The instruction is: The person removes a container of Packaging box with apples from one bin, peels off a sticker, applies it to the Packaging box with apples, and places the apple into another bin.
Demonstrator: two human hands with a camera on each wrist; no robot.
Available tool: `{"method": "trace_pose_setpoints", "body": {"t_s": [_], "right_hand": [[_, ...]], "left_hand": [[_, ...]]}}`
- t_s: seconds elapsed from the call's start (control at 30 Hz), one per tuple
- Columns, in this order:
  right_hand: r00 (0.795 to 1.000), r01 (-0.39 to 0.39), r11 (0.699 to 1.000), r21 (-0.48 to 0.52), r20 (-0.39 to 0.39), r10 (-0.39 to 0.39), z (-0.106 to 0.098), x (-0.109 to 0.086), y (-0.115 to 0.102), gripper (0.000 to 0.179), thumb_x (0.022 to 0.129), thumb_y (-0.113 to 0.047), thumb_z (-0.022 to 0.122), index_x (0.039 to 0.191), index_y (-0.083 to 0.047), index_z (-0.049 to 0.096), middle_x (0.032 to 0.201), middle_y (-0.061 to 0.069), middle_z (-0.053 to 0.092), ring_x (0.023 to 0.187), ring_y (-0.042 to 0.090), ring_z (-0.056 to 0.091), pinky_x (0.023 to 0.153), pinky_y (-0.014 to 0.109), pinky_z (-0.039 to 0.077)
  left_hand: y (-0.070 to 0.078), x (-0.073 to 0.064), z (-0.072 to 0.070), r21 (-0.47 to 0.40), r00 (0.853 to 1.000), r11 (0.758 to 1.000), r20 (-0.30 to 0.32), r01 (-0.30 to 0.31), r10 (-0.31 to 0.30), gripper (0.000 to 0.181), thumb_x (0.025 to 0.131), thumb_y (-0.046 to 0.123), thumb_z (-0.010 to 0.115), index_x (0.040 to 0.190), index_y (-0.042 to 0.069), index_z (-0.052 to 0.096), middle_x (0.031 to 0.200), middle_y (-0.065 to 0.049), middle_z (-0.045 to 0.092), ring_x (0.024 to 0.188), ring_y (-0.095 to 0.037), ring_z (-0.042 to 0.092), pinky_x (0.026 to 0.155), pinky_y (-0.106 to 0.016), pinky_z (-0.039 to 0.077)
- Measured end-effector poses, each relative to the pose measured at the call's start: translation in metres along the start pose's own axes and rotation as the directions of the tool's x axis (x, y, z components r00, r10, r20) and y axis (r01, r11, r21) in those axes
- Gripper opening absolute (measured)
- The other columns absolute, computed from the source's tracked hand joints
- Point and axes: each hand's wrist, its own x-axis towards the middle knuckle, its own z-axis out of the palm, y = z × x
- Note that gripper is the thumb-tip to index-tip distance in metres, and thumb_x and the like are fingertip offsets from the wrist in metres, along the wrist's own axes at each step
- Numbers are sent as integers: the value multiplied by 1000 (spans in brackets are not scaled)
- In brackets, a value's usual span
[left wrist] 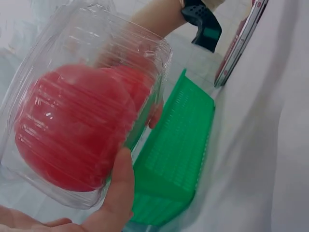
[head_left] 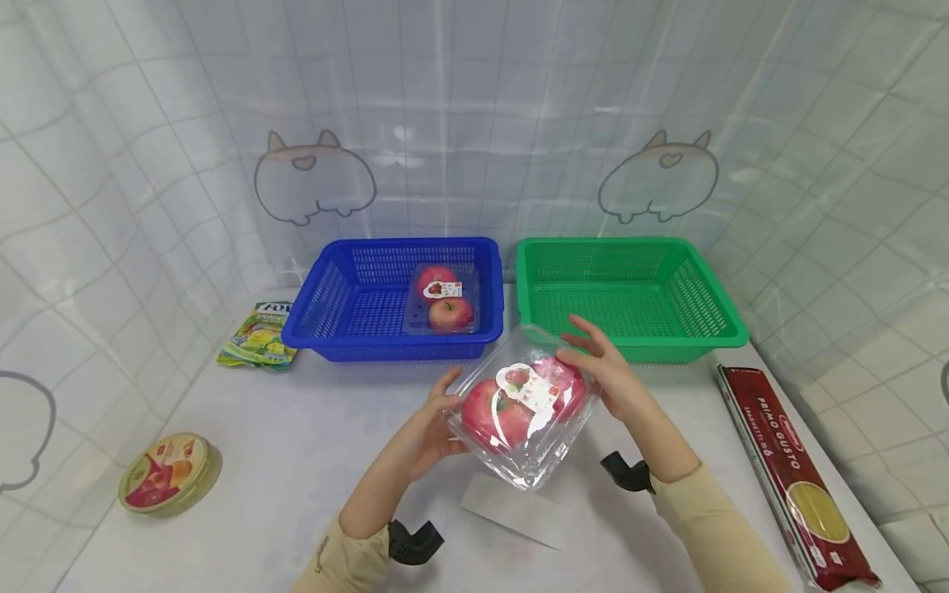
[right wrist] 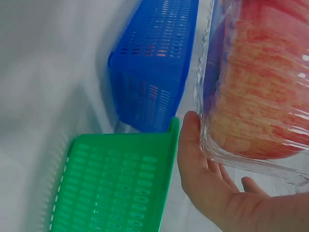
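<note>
A clear plastic clamshell pack of two red apples (head_left: 522, 403) is held up at a tilt over the table, with a white label on its lid. My left hand (head_left: 426, 436) grips its left edge, and my right hand (head_left: 611, 375) holds the opposite edge. In the left wrist view, one digit presses along the ribbed side of the pack (left wrist: 77, 128). From the right wrist, the fingers (right wrist: 189, 145) show against the pack's rim. A blue basket (head_left: 393, 352) behind it contains another pack of apples (head_left: 448, 313). Beside that stands a green basket (head_left: 638, 342).
A white slip (head_left: 511, 512) lies on the table below the pack. To the left are a round lidded tub (head_left: 166, 473) and a yellow-green packet (head_left: 261, 336) against the blue basket. A red spaghetti pack (head_left: 793, 469) lies along the right edge. White tiled-pattern curtains surround the table.
</note>
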Motion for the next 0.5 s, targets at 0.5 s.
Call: {"method": "trace_pose_setpoints", "body": {"t_s": [0.5], "right_hand": [[999, 6, 995, 95, 31, -9, 2, 14, -6, 67, 92, -15, 48, 149, -17, 11, 148, 16, 22, 132, 36, 27, 97, 48, 37]], "left_hand": [[3, -6, 11, 32, 996, 999, 86, 15, -17, 84, 79, 25, 50, 146, 18, 0, 143, -24, 13, 106, -23, 49, 87, -40, 46]]}}
